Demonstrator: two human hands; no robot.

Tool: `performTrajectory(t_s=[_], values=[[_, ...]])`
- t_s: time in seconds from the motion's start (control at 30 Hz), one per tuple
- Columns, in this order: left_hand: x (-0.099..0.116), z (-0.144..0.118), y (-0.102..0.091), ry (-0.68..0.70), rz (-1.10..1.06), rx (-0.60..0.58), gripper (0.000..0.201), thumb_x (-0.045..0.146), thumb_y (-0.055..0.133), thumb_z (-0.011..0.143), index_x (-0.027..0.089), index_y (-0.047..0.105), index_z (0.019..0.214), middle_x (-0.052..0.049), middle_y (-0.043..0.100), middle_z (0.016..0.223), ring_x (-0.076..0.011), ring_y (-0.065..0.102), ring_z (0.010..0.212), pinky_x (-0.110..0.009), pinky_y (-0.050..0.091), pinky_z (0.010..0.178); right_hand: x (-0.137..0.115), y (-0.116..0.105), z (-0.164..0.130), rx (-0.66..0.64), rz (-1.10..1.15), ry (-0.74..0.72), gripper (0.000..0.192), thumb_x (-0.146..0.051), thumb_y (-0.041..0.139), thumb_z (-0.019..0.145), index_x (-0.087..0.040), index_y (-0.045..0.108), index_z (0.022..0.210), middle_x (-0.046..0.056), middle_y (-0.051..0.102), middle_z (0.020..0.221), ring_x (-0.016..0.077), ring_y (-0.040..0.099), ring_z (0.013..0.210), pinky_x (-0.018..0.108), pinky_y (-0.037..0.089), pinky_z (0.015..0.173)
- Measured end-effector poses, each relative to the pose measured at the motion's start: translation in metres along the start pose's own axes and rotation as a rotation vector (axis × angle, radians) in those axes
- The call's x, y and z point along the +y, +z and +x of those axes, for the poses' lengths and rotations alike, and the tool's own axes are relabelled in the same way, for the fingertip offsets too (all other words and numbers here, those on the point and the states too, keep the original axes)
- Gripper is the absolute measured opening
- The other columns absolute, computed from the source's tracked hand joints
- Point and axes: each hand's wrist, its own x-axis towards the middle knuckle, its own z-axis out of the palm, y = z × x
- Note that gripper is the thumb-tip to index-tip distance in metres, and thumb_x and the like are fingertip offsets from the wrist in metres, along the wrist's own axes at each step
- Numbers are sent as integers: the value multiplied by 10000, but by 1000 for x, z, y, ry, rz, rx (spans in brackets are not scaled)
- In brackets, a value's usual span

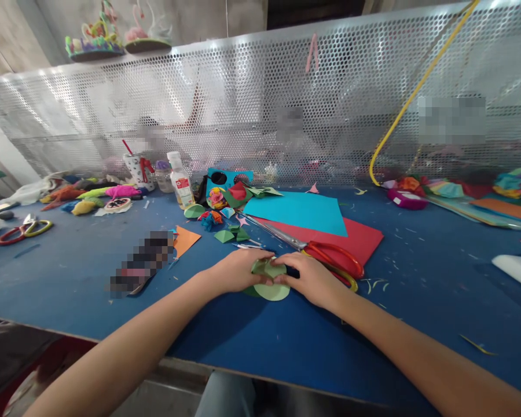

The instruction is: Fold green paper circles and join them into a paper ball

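Observation:
A pale green paper piece is held between my two hands, low over the blue table. My left hand grips its left side, thumb in front and fingers behind. On the other side my right hand pinches the paper's right edge. Below them lies a rounded light green paper, with a darker green edge showing at its left. Just behind my right hand rest large scissors with red and yellow handles. Part of a dark object shows by the right fingers; its kind is hidden.
Blue paper and red paper lie behind my hands. Folded paper bits, an orange paper and a glue bottle stand left of them. Smaller scissors lie far left. A perforated metal panel closes the table's back.

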Motion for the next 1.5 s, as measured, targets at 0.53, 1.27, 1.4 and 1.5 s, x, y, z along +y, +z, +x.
performTrajectory(t_s=[0.53,1.27,1.4,1.5], values=[[5,4,2,-58,35,18,316,374,578,742,212,605,1012,-29,654,984,-199,590,882,-246,419,749,-2,-4,0,46,4,-53,222,-294,580,773,-222,650,970,34,668,1002,233,597,917,354,455,792],[2,4,-2,40,-9,-62,493,330,666,670,183,528,1120,-72,579,1101,-227,528,993,-303,398,826,2,-4,0,2,-11,22,314,-333,604,738,-205,627,1023,65,634,1065,245,567,979,375,439,837],[2,3,-2,41,3,-70,486,306,665,675,192,525,1126,-67,576,1104,-221,530,992,-296,396,828,2,-4,0,8,-16,19,285,-317,601,740,-219,638,1005,53,649,1035,241,584,942,362,449,809],[3,3,-3,21,15,-81,477,291,660,681,205,524,1130,-60,575,1116,-221,528,1000,-294,398,827,2,-3,1,12,-27,19,276,-308,605,737,-221,646,995,53,654,1024,241,589,932,360,450,805]])
